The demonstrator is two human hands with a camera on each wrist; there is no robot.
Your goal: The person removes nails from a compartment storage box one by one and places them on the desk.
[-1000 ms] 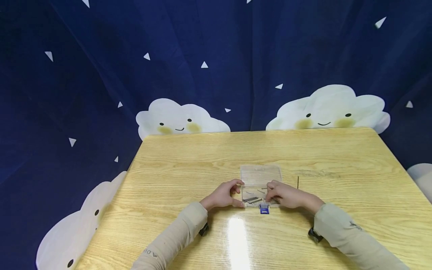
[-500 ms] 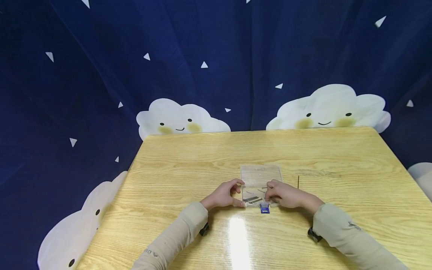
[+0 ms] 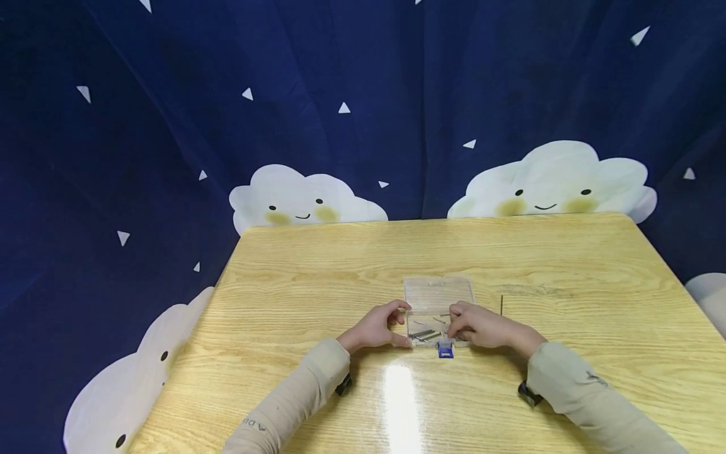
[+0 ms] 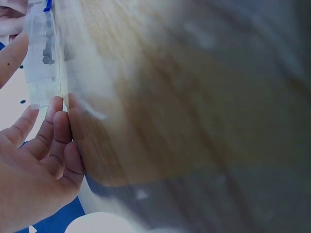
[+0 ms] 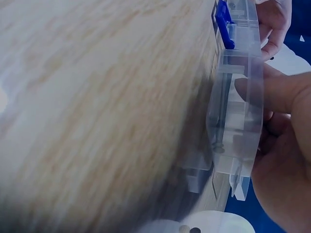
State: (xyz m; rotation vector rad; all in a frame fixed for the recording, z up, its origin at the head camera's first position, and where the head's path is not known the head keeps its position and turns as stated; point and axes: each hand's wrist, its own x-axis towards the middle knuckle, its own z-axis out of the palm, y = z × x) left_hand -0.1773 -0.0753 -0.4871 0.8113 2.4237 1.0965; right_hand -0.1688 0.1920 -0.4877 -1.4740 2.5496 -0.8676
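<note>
A clear plastic compartment box (image 3: pixel 418 324) stands on the table, its see-through lid (image 3: pixel 438 292) laid back behind it. Metal nails or screws (image 3: pixel 422 335) lie in its left part. My left hand (image 3: pixel 377 326) holds the left side, thumb at the front corner and forefinger at the back one. From the right, my right hand (image 3: pixel 483 325) reaches into the box with bent fingers. Through the clear front wall the right wrist view shows my thumb (image 5: pixel 252 92) inside a compartment; what is between the fingertips is hidden. A blue latch (image 3: pixel 445 350) hangs at the front.
A thin dark rod (image 3: pixel 501 305) lies on the wooden table (image 3: pixel 317 271) just beyond my right hand. Behind the table hangs a dark blue curtain (image 3: pixel 351 145) with cloud shapes. Black bands sit at both sleeves.
My right hand's fingers shift slightly inside the right part of the box. The left hand stays at the box's left side, and the box barely moves.
</note>
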